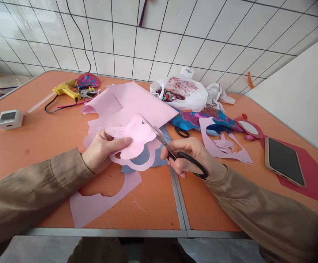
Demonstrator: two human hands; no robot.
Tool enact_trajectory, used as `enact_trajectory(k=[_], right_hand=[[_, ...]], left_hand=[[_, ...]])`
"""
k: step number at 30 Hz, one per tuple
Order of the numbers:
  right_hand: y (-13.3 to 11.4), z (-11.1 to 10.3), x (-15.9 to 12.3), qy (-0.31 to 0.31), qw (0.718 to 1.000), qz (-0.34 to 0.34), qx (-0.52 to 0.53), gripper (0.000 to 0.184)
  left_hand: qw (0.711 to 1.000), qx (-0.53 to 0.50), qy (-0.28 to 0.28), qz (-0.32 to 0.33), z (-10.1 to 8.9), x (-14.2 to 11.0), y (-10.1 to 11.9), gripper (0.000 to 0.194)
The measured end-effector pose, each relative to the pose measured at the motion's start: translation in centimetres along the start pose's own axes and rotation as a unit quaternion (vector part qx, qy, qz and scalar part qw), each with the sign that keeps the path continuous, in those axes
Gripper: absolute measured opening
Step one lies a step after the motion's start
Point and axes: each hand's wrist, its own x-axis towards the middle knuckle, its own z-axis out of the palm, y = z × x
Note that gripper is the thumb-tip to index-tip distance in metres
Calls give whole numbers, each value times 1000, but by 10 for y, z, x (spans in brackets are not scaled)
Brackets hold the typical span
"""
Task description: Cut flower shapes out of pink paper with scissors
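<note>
White tiled wall (123, 40), orange table (44, 142).

This looks like a craft workspace: an orange desk (52, 146) bears a yellow glue gun (69, 91) at upper left and cut pink sheets (139, 100) mid-frame.

The left hand (100, 149) is pinching, thumb on top; the right hand (192, 155) is curled; both forearms (46, 186) reach inward.

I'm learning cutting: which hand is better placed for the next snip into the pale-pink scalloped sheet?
Likely the right hand: it holds the black-handled metal scissors, blades at the sheet; the left hand pinches the sheet.
</note>
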Motion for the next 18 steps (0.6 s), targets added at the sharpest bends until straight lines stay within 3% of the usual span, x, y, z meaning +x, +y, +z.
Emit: enact_trajectory(k=[18], right_hand=[[-1, 2, 0, 20, 999, 41, 13, 51]], left_hand=[[1000, 12, 9, 6, -1, 1, 2, 33]])
